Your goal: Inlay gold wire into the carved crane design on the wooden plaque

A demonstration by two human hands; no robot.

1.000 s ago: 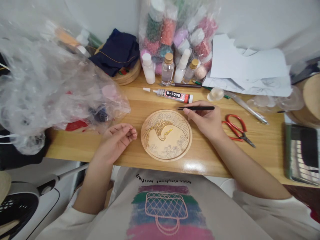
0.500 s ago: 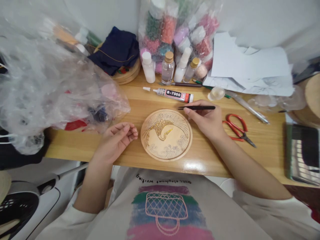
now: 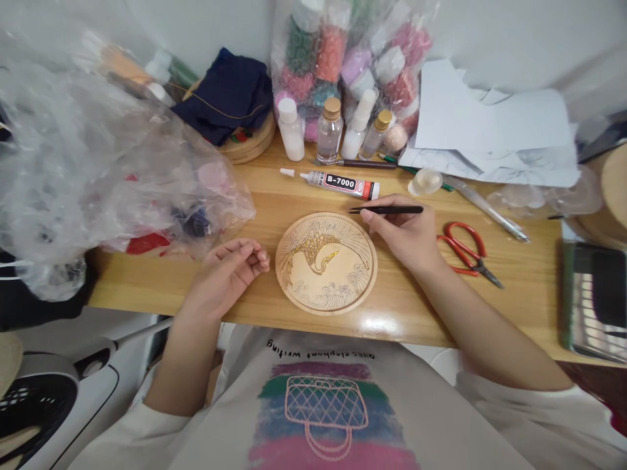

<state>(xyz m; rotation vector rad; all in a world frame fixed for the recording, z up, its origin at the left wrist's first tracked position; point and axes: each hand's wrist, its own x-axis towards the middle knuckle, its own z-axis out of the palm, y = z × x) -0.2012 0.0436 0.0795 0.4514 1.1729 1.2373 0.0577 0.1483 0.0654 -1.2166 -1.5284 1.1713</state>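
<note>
My right hand (image 3: 409,235) grips dark tweezers (image 3: 386,210), held level with the tips pointing left above the upper right rim of a round wooden plaque (image 3: 321,303). On the plaque is a line drawing of a bird and waves, with gold trim along the bird's wing, neck and head. To the left of the plaque, apart from it, my left hand (image 3: 228,271) rests with curled fingers and the thumb against the forefinger. Whether anything sits in that pinch is hidden. A B-7000 glue tube (image 3: 340,184) lies behind the plaque, its white cap (image 3: 287,172) off beside the nozzle.
Red-handled pliers (image 3: 471,251) lie right of my right hand. Small bottles (image 3: 329,134) stand at the back before bagged jars of coloured beads. A crumpled plastic bag (image 3: 112,156) fills the left. Papers (image 3: 494,130), a craft knife (image 3: 490,207) and a phone (image 3: 609,284) are rightward.
</note>
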